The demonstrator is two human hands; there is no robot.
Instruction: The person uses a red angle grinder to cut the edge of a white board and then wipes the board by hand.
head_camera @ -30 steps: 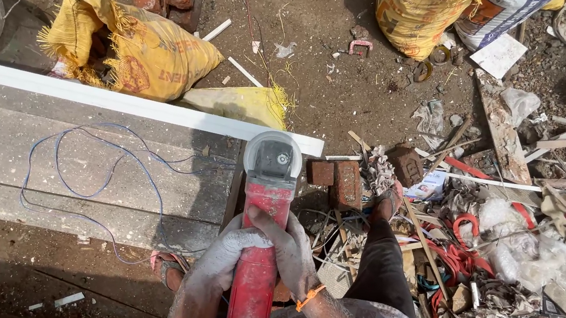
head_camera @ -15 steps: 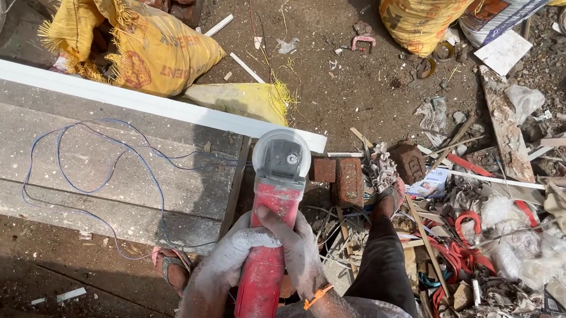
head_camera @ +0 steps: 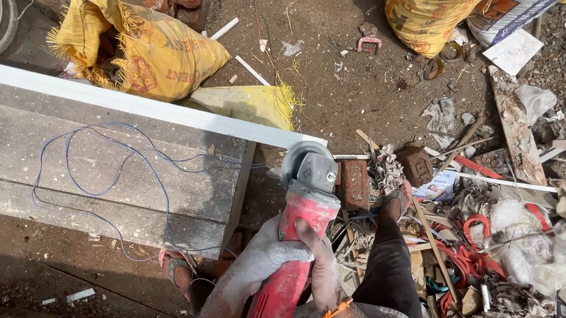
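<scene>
Grinder (head_camera: 292, 250), angle type, red body, grey guard at the far end, set against the right end of a white strip (head_camera: 122, 101) lying along the far edge of a concrete slab (head_camera: 66, 159). Judged heavy, rigid, prone to kick. Body is clasped closed by left hand (head_camera: 265, 253) and right hand (head_camera: 317, 266); mid-body hold is judged soundest.
</scene>
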